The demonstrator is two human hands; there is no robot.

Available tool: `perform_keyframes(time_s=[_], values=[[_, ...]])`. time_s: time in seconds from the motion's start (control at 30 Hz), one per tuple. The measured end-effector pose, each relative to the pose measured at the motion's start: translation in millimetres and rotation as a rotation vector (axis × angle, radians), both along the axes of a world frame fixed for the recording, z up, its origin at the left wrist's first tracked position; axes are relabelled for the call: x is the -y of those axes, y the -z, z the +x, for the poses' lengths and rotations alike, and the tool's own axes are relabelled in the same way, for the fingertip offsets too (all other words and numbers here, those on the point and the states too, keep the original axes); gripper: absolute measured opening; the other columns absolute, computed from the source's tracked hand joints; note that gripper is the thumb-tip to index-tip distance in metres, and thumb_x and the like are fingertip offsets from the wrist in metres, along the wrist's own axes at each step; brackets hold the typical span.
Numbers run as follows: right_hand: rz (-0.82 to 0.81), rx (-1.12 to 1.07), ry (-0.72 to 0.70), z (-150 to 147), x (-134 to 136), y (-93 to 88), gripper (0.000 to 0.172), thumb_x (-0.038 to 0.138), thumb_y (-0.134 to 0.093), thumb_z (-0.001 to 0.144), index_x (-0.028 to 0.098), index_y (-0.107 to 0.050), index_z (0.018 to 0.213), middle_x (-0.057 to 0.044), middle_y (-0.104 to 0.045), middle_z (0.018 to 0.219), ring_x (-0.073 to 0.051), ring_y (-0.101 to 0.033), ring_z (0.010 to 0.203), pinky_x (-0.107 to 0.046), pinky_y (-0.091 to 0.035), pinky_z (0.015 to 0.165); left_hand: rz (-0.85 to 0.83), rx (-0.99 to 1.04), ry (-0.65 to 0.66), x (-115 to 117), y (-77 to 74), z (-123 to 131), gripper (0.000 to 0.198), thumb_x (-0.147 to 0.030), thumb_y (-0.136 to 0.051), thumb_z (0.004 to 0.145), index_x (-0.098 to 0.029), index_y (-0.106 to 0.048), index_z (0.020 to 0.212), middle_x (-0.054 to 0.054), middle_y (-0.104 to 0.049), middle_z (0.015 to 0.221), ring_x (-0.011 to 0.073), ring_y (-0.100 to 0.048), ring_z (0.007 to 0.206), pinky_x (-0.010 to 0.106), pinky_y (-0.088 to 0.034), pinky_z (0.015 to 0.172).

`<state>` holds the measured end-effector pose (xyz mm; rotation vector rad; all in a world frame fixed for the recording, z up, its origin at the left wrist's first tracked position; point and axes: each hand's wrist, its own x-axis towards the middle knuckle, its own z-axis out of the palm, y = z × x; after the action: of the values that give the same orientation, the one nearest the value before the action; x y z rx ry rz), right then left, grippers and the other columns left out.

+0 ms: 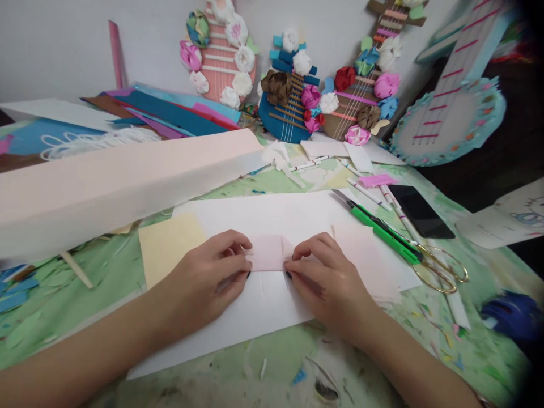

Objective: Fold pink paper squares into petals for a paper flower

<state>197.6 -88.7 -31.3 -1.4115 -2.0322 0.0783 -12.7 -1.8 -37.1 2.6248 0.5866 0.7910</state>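
Note:
My left hand (210, 277) and my right hand (325, 277) rest on a large white sheet (263, 218) on the table. Between them lies a small pale pink paper piece (267, 252). Both hands pinch it with curled fingers, the left at its left edge, the right at its right edge. A stack of pale pink squares (365, 249) lies just right of my right hand. A pale yellow square (170, 246) sits to the left of my left hand.
A big roll of pale pink paper (119, 178) lies across the left. A green craft knife (382, 229), gold-handled scissors (440, 269) and a black phone (419, 211) lie right. Paper-flower guitars (289, 90) lean at the wall behind coloured sheets (170, 110).

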Motion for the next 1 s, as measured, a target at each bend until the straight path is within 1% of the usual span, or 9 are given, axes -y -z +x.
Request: perform_keyframes(time_s=[0.17,0.33,0.47,0.67,0.77,0.83,0.9,1.0], values=[[0.033,0.040,-0.020,-1.7,1.3,0.2,0.021,0.005,-0.050,0.085,0.011,-0.069,0.091,-0.011,-0.060,0.084,-0.021,-0.046,0.082,-0.040,-0.044,0.070,0.112,-0.047,0.041,0.2,-2.2,-1.4,0.014,-0.011,-0.048,0.088,-0.015,-0.061,0.090,0.007,-0.052,0.105,0.0133,-0.055,0.086,0.027,-0.049,0.076],[0.035,0.055,-0.046,-3.6,1.5,-2.2,0.020,0.004,-0.050,0.085,0.007,-0.069,0.088,-0.014,-0.061,0.085,-0.022,-0.047,0.083,-0.039,-0.045,0.069,0.183,-0.094,0.063,0.8,-2.2,-0.3,0.014,-0.012,-0.046,0.091,-0.012,-0.059,0.086,0.008,-0.052,0.098,0.0141,-0.051,0.081,0.029,-0.047,0.073],[0.001,0.073,-0.052,-3.3,2.4,-3.9,0.019,0.005,-0.050,0.086,0.007,-0.069,0.087,-0.014,-0.061,0.087,-0.022,-0.047,0.084,-0.039,-0.045,0.071,0.121,-0.070,0.054,-1.1,-0.6,1.7,0.015,-0.012,-0.045,0.091,-0.013,-0.058,0.084,0.007,-0.053,0.096,0.0132,-0.050,0.080,0.027,-0.046,0.071],[-0.032,0.070,-0.050,-2.1,4.7,-4.4,0.021,0.007,-0.049,0.088,0.007,-0.069,0.092,-0.013,-0.060,0.086,-0.021,-0.047,0.083,-0.038,-0.045,0.070,-0.029,-0.069,0.025,-2.7,-1.9,2.9,0.014,-0.012,-0.043,0.089,-0.016,-0.056,0.084,0.006,-0.053,0.096,0.0154,-0.051,0.086,0.028,-0.044,0.072],[-0.041,0.077,-0.045,-2.5,4.6,-4.5,0.022,0.008,-0.048,0.088,0.006,-0.069,0.094,-0.013,-0.059,0.085,-0.021,-0.047,0.083,-0.038,-0.045,0.070,-0.049,-0.088,0.008,-1.8,-3.0,3.3,0.014,-0.012,-0.043,0.088,-0.016,-0.056,0.090,0.006,-0.052,0.097,0.0152,-0.051,0.084,0.028,-0.045,0.071],[-0.051,0.083,-0.044,-2.7,4.2,-4.7,0.023,0.008,-0.048,0.088,0.006,-0.070,0.094,-0.013,-0.059,0.085,-0.021,-0.047,0.083,-0.038,-0.045,0.071,0.013,-0.110,0.024,-1.2,-3.1,3.4,0.019,-0.011,-0.041,0.089,-0.018,-0.057,0.098,0.007,-0.050,0.104,0.0149,-0.050,0.082,0.029,-0.045,0.071],[-0.053,0.084,-0.043,-2.7,3.9,-5.2,0.023,0.008,-0.048,0.088,0.006,-0.070,0.093,-0.013,-0.059,0.085,-0.021,-0.047,0.083,-0.038,-0.045,0.071,0.124,-0.145,0.067,-1.2,-2.6,2.8,0.025,-0.010,-0.040,0.090,-0.021,-0.058,0.103,0.008,-0.048,0.112,0.0160,-0.048,0.085,0.030,-0.046,0.072],[-0.051,0.090,-0.042,-2.7,3.6,-6.2,0.024,0.009,-0.047,0.089,0.006,-0.070,0.094,-0.013,-0.059,0.085,-0.022,-0.048,0.083,-0.038,-0.046,0.071,0.246,-0.176,0.137,-2.7,-1.6,1.3,0.025,-0.010,-0.040,0.091,-0.019,-0.060,0.103,0.010,-0.049,0.114,0.0188,-0.048,0.088,0.033,-0.047,0.073]])
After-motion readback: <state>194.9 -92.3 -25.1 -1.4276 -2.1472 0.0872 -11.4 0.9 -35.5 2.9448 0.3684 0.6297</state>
